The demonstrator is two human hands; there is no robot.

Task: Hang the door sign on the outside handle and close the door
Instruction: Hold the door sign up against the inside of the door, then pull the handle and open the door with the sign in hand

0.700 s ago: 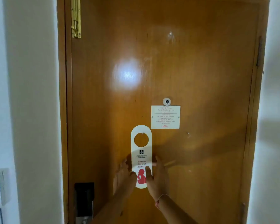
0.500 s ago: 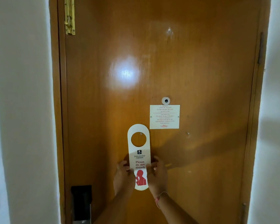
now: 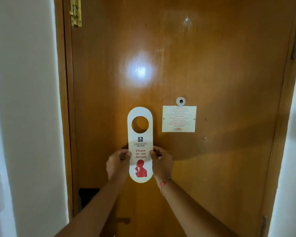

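Door sign [image 3: 140, 144] pinched upright at its edges by left hand [image 3: 117, 164] and right hand [image 3: 161, 165] before the shut door [image 3: 212, 69]; handle probably the dark block [image 3: 88, 196], so opening 1-handed risks dropping it.

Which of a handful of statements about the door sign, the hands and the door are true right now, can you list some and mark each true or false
1. Both hands hold the door sign. True: the left hand and the right hand pinch its two side edges.
2. The sign hangs on a handle. False: it is held up in front of the door, its round hole empty.
3. The sign reads "Please do not disturb". True.
4. The peephole sits below the notice card. False: it sits just above the card.
5. A brass bolt is at the door's upper left. True.
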